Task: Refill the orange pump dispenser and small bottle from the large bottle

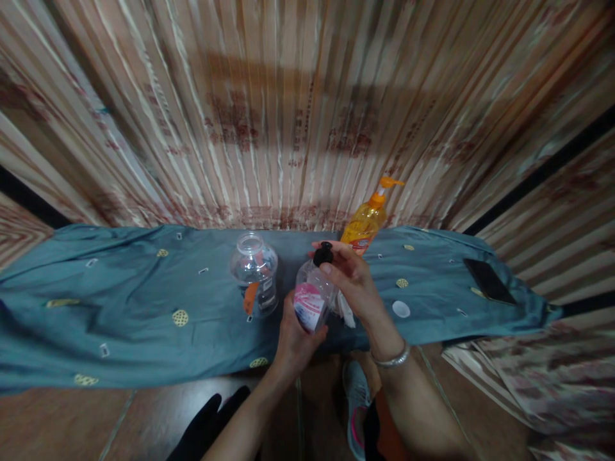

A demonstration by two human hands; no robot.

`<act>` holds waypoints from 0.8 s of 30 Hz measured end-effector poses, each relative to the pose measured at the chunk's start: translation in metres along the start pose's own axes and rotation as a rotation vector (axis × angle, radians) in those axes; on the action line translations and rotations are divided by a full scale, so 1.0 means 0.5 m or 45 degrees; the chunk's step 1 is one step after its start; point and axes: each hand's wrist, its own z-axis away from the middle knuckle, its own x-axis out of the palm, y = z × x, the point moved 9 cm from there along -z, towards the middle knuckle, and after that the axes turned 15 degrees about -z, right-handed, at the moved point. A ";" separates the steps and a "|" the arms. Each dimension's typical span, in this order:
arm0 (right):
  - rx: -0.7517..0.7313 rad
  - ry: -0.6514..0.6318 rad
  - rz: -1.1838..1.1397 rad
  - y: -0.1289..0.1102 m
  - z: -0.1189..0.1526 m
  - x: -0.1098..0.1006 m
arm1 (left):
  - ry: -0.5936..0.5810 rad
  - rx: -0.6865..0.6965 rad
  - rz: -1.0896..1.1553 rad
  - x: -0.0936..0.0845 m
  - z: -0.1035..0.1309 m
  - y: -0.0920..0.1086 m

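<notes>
My left hand (294, 338) grips from below a clear plastic bottle (311, 298) with a pink and white label, held tilted over the front of the table. My right hand (353, 282) rests on its top, fingers around the black cap (323, 254). Something white (346, 315) shows under my right palm; I cannot tell what it is. To the left stands an open clear bottle (254, 272) with an orange mark on its label. Behind my right hand stands an orange pump bottle (367, 221).
A teal cloth (120, 301) with small round motifs covers the long table. A black phone (489, 280) lies at the right end, a white disc (401, 309) near my right wrist. Striped curtains (288, 109) hang close behind. My shoe (356, 397) shows on the brown floor.
</notes>
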 end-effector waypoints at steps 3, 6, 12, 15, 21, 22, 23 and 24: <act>-0.006 0.033 0.030 0.001 0.000 -0.005 | -0.005 -0.007 -0.001 -0.001 0.000 -0.002; 0.004 0.013 0.027 0.002 0.003 -0.001 | -0.003 -0.012 0.001 -0.004 0.000 -0.003; -0.030 0.046 0.025 -0.002 0.004 0.001 | 0.004 -0.008 0.014 -0.004 0.001 0.000; -0.020 0.066 0.059 -0.004 0.004 -0.001 | 0.006 -0.008 0.017 -0.005 0.001 0.000; -0.005 -0.017 0.014 -0.010 0.010 0.015 | -0.004 -0.016 0.027 -0.005 0.001 0.002; -0.018 -0.004 0.004 -0.011 0.009 0.014 | -0.004 -0.018 0.027 -0.005 0.001 0.002; -0.030 0.015 0.002 -0.011 0.008 0.012 | -0.003 -0.020 0.027 -0.005 0.001 0.001; -0.036 0.037 0.009 -0.010 0.007 0.009 | -0.003 -0.021 0.027 -0.005 0.001 0.001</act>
